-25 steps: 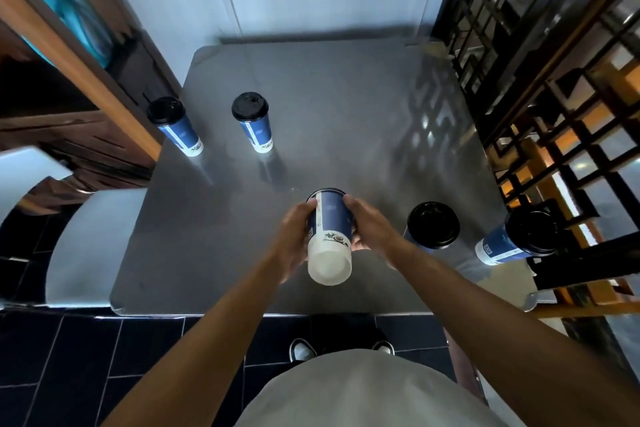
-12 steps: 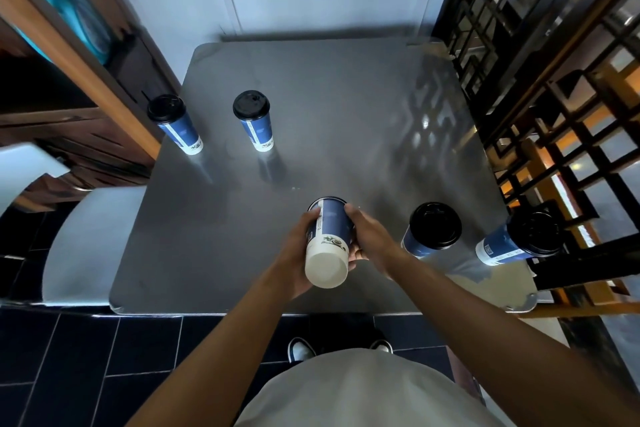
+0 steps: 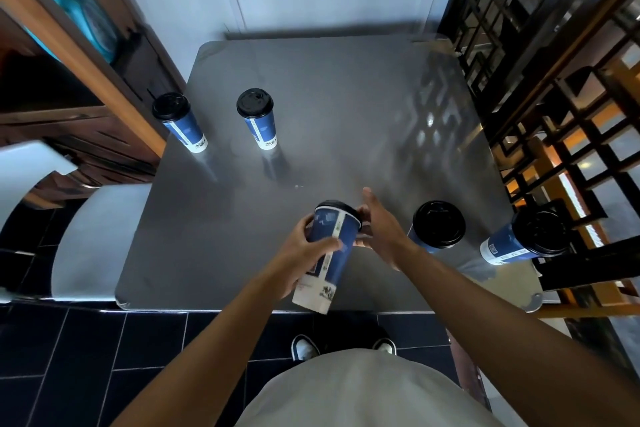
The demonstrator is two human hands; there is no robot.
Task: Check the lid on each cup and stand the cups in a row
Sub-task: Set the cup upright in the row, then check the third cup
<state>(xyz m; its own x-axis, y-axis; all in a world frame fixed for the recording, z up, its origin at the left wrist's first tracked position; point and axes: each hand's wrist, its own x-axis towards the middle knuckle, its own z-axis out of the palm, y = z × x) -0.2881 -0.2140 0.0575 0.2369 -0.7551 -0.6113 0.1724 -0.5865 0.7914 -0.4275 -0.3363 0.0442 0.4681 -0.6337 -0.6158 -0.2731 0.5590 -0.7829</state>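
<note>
Since a second ago the right hand (image 3: pixel 379 232) is letting go, fingers spreading open, while the left hand (image 3: pixel 299 258) is gripping the tilted cup (image 3: pixel 329 253) near centre. Two cups (image 3: pixel 258 118) are standing far left; two others (image 3: pixel 438 225) are waiting near right.

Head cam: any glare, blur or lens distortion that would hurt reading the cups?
Head view: strong wide-angle bending, so the two far cups splay outward; the lattice screen throws a patterned reflection with bright glints on the steel table; the teal object at top left is smeared; the held cup in the left hand stays fairly sharp, print legible as shapes only.
</note>
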